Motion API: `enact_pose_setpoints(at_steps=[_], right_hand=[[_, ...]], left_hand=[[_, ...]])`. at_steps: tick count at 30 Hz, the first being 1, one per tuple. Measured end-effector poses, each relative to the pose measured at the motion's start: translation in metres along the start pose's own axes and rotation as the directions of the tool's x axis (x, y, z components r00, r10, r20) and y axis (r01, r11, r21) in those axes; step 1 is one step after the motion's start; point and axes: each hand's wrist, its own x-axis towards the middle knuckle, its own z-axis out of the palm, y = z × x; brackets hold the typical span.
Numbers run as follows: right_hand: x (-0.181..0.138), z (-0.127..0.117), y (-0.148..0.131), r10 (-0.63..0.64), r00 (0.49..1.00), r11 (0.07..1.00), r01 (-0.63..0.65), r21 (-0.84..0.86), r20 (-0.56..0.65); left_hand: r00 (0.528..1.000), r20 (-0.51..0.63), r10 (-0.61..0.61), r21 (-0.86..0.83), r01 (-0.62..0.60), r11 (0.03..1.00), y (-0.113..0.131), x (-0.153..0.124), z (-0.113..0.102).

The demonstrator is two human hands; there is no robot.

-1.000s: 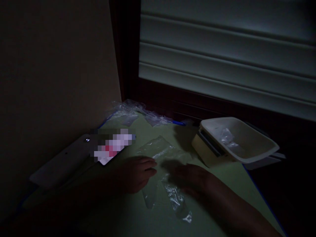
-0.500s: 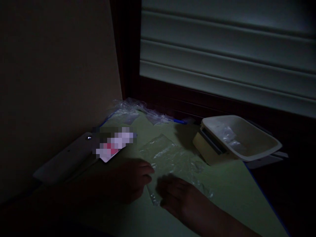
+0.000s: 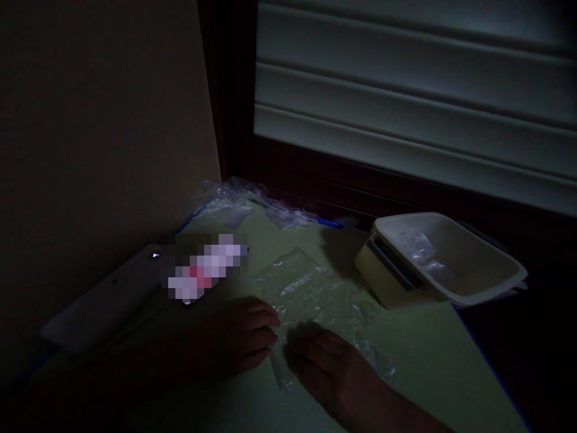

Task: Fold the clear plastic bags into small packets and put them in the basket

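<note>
The scene is very dark. A clear plastic bag (image 3: 311,288) lies flat on a pale green table top (image 3: 428,355). My left hand (image 3: 234,343) rests at the bag's near left edge, its fingers curled and touching the plastic. My right hand (image 3: 329,367) lies on the bag's near edge, fingers pressed down on it. A narrow strip of clear plastic (image 3: 279,373) shows between the two hands.
A cream weighing scale (image 3: 392,270) with a white tray (image 3: 491,282) holding a small clear bag (image 3: 424,249) stands at the right. More clear bags (image 3: 243,201) and a blue pen (image 3: 327,222) lie at the back. A white device (image 3: 103,300) lies at the left by the wall.
The bag has been spread wider and flatter towards the right. My right hand came nearer to me and left, onto the bag's near edge. My left hand stayed almost in place.
</note>
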Motion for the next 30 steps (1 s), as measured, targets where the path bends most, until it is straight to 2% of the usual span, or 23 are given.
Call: enact_pose_setpoints(at_steps=[6, 8, 13, 18, 22, 25, 27, 30], right_hand=[[0.005, -0.012, 0.0, 0.03, 1.0, 0.997, -0.03, 0.069, 0.002], [0.005, -0.016, 0.001, 0.042, 0.999, 0.997, -0.042, 0.066, 0.006], [0.004, -0.014, 0.0, 0.111, 0.991, 0.993, -0.114, 0.04, 0.08], [0.008, -0.004, -0.004, 0.13, 0.991, 0.991, -0.129, 0.019, -0.028], [0.011, -0.006, -0.004, 0.169, 0.985, 0.981, -0.165, 0.098, -0.033], [0.011, -0.007, -0.003, 0.292, 0.956, 0.918, -0.29, 0.271, 0.034], [0.01, -0.005, -0.002, 0.401, 0.913, 0.841, -0.397, 0.369, 0.068], [0.007, -0.001, -0.001, 0.532, 0.84, 0.741, -0.521, 0.424, 0.103]], left_hand=[[0.995, -0.067, 0.07, 0.152, -0.059, 0.987, -0.002, -0.002, 0.007], [0.998, -0.038, 0.054, 0.174, -0.046, 0.984, 0.002, -0.002, 0.003], [0.998, 0.007, 0.063, 0.132, -0.064, 0.989, 0.007, 0.0, -0.001], [0.994, -0.071, 0.089, 0.049, -0.085, 0.995, 0.005, 0.001, 0.003], [1.0, -0.006, 0.025, 0.059, -0.025, 0.998, 0.008, 0.004, 0.001], [0.998, -0.059, -0.028, 0.073, 0.032, 0.997, 0.011, 0.004, 0.0], [0.992, -0.11, -0.061, 0.053, 0.067, 0.996, 0.011, 0.003, 0.0], [0.984, -0.152, -0.097, 0.017, 0.101, 0.995, 0.009, 0.002, 0.001]])
